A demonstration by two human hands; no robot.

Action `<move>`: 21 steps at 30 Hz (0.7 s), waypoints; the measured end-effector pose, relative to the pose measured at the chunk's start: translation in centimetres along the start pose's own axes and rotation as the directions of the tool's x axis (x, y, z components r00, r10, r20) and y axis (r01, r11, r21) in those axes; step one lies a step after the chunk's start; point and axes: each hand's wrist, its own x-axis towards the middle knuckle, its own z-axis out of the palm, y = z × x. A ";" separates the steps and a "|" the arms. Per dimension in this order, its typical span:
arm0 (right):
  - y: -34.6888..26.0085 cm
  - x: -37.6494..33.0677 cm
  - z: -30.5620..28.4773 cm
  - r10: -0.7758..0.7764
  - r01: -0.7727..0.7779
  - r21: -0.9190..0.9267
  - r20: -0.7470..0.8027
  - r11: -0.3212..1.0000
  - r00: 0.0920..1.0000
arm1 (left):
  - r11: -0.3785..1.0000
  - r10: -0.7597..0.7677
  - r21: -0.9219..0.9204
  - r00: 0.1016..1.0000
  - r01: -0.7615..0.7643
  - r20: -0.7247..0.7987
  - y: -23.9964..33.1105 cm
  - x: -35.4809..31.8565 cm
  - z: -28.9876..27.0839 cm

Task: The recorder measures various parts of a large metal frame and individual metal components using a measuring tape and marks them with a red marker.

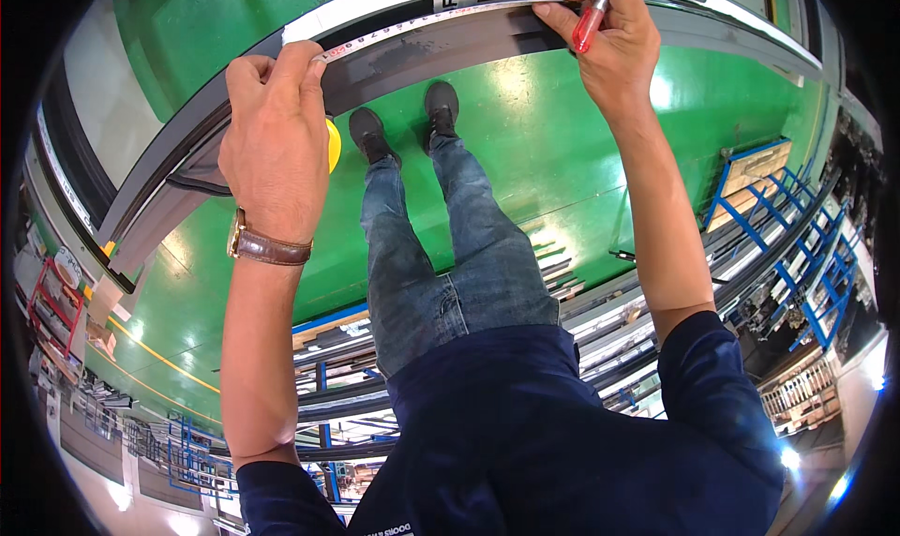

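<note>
The tape measure (403, 27) stretches between both pinching hands (277, 142) (614, 48), the right holding a pen (587, 31).

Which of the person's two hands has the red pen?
The right hand: the red pen is tucked in its grip. The left hand has no pen showing; its wrist wears a watch.

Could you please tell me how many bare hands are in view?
2: the left hand at the left end of the visible white tape-measure blade, and the right hand, holding a translucent red pen, at its right end.
</note>
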 end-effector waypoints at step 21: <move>2.3 0.9 -4.8 -0.002 -0.006 -0.124 -0.066 0.992 0.998 | 0.999 0.036 0.030 0.997 -0.034 -0.065 -0.3 -0.1 0.0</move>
